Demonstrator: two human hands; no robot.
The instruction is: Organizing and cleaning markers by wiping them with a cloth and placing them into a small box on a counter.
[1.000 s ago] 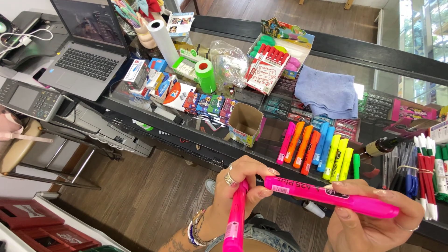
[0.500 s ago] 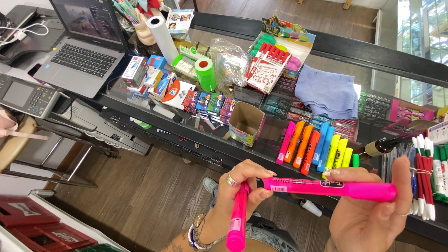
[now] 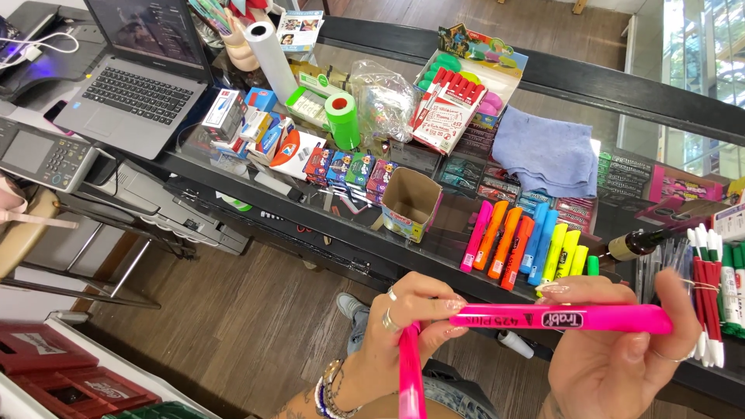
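Note:
My right hand (image 3: 621,361) holds a pink highlighter (image 3: 566,318) level in front of me, fingers wrapped around its right end. My left hand (image 3: 403,322) pinches that marker's left tip with thumb and forefinger while a second pink highlighter (image 3: 410,372) hangs downward from its palm. Just beyond both hands, a row of highlighters (image 3: 528,244) in pink, orange, blue, yellow and green lies on the glass counter (image 3: 434,240).
A small open cardboard box (image 3: 411,203), a blue cloth (image 3: 547,155), a green tape roll (image 3: 341,120), packets and marker packs crowd the counter. A laptop (image 3: 140,74) sits at far left. Red and green pens (image 3: 718,295) lie at right. Wooden floor lies below.
The pink highlighter has turned level and risen slightly. My right hand has shifted its grip toward the right end; the left hand keeps pinching the left tip.

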